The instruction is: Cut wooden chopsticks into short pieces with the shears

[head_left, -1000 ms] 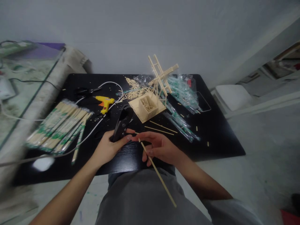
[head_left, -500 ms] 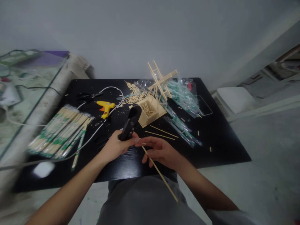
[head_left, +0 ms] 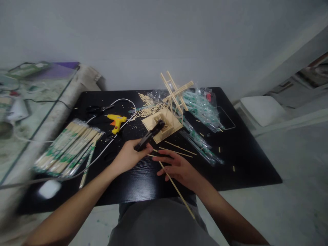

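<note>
My left hand [head_left: 128, 157] is closed around a black hand tool [head_left: 148, 136]. The tool's rounded head is tilted up over a small open wooden box [head_left: 167, 131] holding short stick pieces. In my right hand [head_left: 179, 167] a long thin wooden stick [head_left: 176, 189] passes between the loosely spread fingers and slants down toward my lap. Near both sets of fingertips is a short piece of stick, and I cannot tell which hand touches it. The box stands on a wooden base [head_left: 148, 122] with a windmill-like frame of sticks [head_left: 175, 90] behind it.
Wrapped chopsticks [head_left: 69, 147] lie at the left of the black table [head_left: 128, 191], near a yellow glue gun [head_left: 116, 122] and scissors [head_left: 98, 109]. Green-and-clear wrappers [head_left: 202, 106] cover the back right. Cut stick pieces [head_left: 148, 109] are heaped behind the box. Two thin sticks [head_left: 176, 152] lie before the base.
My hands have drawn slightly apart, and the right fingers have spread. The black tool has turned, its head now lower and farther right over the box. The view has shifted slightly.
</note>
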`<state>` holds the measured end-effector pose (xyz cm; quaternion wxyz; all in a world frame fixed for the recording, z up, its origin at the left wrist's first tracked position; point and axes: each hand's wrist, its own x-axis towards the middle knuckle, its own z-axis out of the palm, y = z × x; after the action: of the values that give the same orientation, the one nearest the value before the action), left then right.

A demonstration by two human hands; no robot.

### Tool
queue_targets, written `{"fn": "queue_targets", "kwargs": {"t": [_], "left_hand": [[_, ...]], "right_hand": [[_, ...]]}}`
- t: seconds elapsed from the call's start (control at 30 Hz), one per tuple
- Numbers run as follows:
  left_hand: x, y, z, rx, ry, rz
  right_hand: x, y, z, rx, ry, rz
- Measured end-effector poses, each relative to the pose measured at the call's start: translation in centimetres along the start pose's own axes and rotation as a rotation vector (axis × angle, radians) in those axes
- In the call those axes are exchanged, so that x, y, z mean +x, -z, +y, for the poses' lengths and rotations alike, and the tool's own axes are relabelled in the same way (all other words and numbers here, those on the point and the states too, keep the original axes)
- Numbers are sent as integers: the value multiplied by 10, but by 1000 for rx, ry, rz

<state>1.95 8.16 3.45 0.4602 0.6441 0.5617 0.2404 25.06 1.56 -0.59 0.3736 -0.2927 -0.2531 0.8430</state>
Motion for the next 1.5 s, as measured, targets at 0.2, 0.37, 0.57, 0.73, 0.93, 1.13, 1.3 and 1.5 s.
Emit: {"fn": "queue_targets", "kwargs": {"t": [0.2,0.37,0.57,0.73,0.93,1.13,1.3,1.5], "left_hand": [[49,49,4,42,91,416],[67,61,19,-128,68,455],[51,62,47,-213,-19,426],[31,74,74,91,-197,405],[16,72,85,313,-336,421],[12,65,82,440,-367,406],[12,60,78,490,-344,356],[13,54,73,659,-467,478]], "right_hand": [[4,-2,4,-67,12,105],[12,-6,3,-84,47,96],[23,-22,-39,-239,118,-35],[33,-60,-105,-585,461,-63],[46,-90,-137,-744,744,96],[56,-82,-135,-692,840,226],[58,-76,-132,-636,856,169],[55,-77,-129,-619,829,144]]}}
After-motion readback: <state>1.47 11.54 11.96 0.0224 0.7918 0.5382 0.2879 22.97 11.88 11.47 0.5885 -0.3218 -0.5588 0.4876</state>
